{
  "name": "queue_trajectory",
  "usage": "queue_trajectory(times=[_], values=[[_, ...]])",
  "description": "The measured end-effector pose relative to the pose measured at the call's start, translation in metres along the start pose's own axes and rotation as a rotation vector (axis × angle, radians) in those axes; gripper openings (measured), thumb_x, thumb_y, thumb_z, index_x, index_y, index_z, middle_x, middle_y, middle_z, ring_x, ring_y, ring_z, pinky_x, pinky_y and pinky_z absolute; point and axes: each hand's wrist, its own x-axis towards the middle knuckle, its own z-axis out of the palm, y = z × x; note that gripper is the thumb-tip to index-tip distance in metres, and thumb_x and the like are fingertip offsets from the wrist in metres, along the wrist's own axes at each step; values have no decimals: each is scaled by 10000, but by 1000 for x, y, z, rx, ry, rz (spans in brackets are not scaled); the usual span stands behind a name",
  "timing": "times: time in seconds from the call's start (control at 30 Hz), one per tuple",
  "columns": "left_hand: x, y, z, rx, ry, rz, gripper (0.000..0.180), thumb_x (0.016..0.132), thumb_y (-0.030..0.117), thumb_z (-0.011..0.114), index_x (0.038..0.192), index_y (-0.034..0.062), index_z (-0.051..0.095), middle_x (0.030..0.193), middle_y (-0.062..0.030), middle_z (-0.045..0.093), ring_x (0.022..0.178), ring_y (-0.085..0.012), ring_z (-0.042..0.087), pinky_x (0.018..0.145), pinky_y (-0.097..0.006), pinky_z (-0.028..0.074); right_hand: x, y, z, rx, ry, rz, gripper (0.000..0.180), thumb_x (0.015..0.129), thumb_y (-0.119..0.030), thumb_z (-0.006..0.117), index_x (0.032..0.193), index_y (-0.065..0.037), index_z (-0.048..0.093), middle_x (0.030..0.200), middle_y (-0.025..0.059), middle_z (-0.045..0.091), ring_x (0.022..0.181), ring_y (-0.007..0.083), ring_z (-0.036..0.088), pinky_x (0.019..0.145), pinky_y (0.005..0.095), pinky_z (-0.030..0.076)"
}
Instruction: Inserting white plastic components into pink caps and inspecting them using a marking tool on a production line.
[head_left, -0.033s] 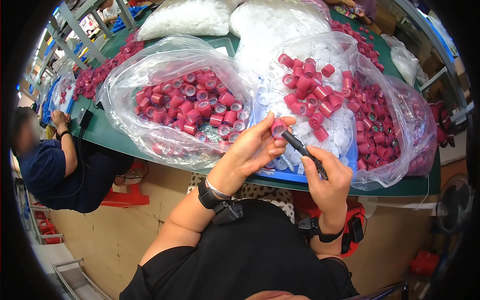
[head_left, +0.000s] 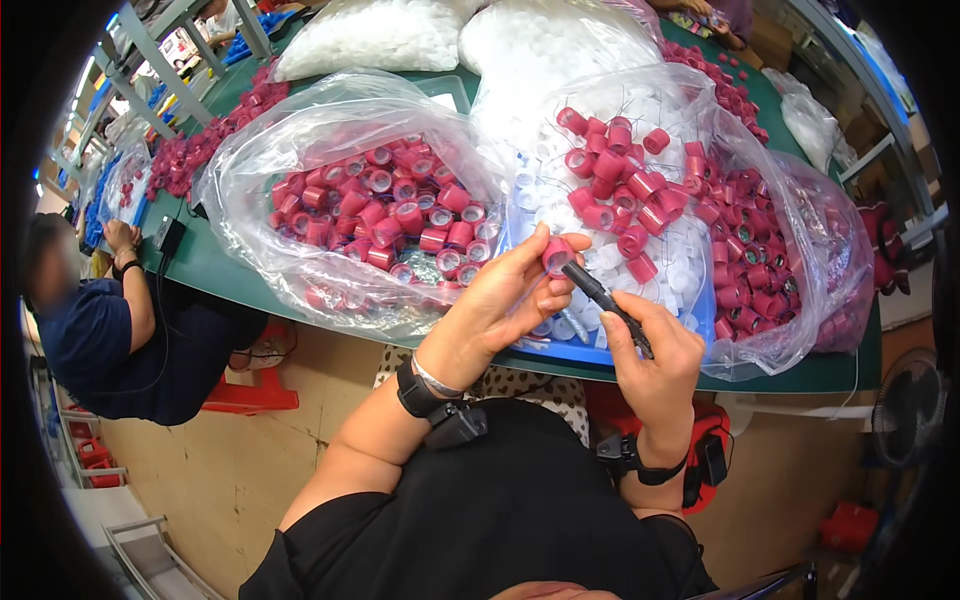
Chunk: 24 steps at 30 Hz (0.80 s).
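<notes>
Between the thumb and fingers of my left hand [head_left: 497, 302] is a small dark-pink cylindrical cap [head_left: 556, 254], its open end facing the tool. My right hand [head_left: 657, 352] is closed round a slim black pen-like tool [head_left: 606, 299], whose tip meets or nearly meets the cap's opening. Beneath both hands lies a blue tray [head_left: 706, 318] with many translucent white plastic pieces [head_left: 612, 268]. More pink caps [head_left: 622, 180] are heaped on the white pieces, just beyond my hands. A thin pale-blue rod [head_left: 573, 325] lies under my left fingers.
A clear plastic bag [head_left: 245, 215] of pink caps lies open at left, another bag [head_left: 800, 330] at right. Full bags of white pieces [head_left: 370, 38] stand behind on the green table [head_left: 205, 255]. A seated person [head_left: 95, 320] works at left. A fan [head_left: 908, 408] is at far right.
</notes>
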Motion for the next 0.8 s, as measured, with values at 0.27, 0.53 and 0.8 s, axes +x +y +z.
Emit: queue_trajectory(times=[0.27,0.53,0.8], values=[[3,-10,3,233,80,79,398,1031,391,415,1077,25,567,792,-13,511,624,-94,450,530,-228,358,8,-26,-1,-298,-107,-11,165,780,-43,737,931,-16,676,748,119,657,573,248,626,504,331,461],[10,-25,-5,459,155,229,325,1041,339,394,1017,55,549,861,-33,538,730,-120,502,658,-257,424,6,-12,19,-117,-55,41,135,823,-116,703,926,-44,653,714,99,638,544,271,616,486,357,465],[19,-28,-9,407,130,468,305,1040,319,394,1009,48,531,881,-71,550,842,-177,538,818,-311,457,-5,-10,44,-262,50,-59,166,828,-128,706,950,-29,654,658,78,574,476,246,567,434,337,425]])
